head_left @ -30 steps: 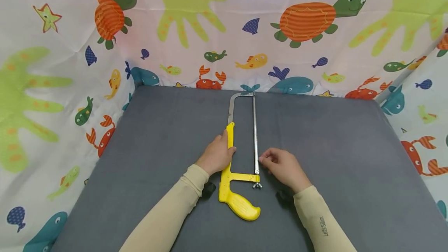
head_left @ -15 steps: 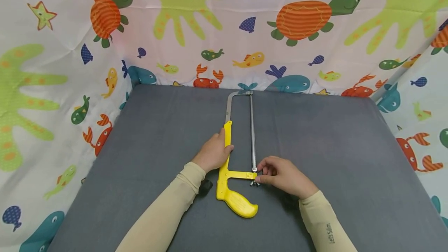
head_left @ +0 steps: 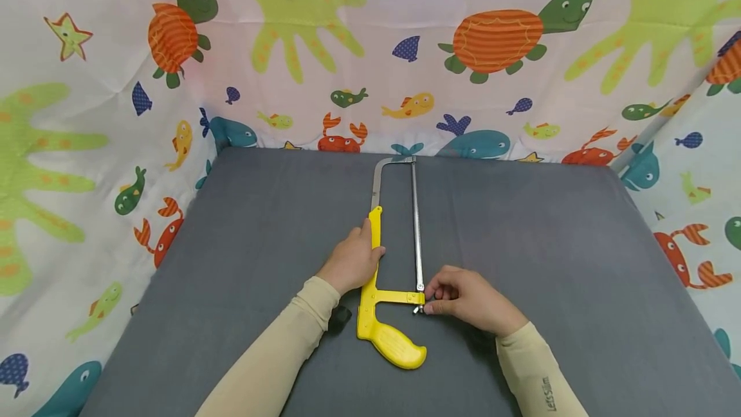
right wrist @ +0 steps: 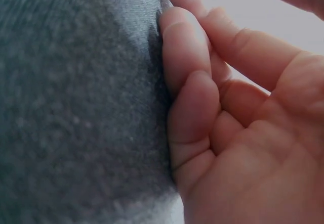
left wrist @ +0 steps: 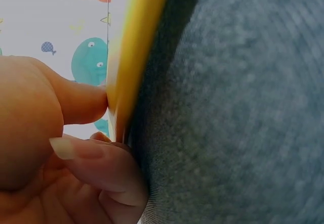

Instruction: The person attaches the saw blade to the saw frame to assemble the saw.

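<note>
A hacksaw with a yellow frame [head_left: 366,314] lies on the grey cloth in the head view, its curved handle toward me. My left hand [head_left: 349,261] grips the yellow upper bar of the frame, thumb on its inner side. In the left wrist view the thumb and curled fingers hold that yellow bar [left wrist: 129,57]. My right hand [head_left: 471,299] is at the blade's near end, thumb and forefinger pinching the small metal wing nut [head_left: 418,309], partly hidden by the fingertips. The other right fingers [right wrist: 190,107] are curled in against the cloth. The silvery blade [head_left: 417,230] runs away from me.
Grey cloth [head_left: 278,211] covers the table. A white curtain [head_left: 370,50] printed with sea animals stands behind it and along both sides. A dark object [head_left: 339,319] shows under my left wrist.
My right hand has moved from beside the blade toward me, down to the wing nut, where thumb and forefinger close. My left hand keeps its hold on the frame. The view shifts slightly.
</note>
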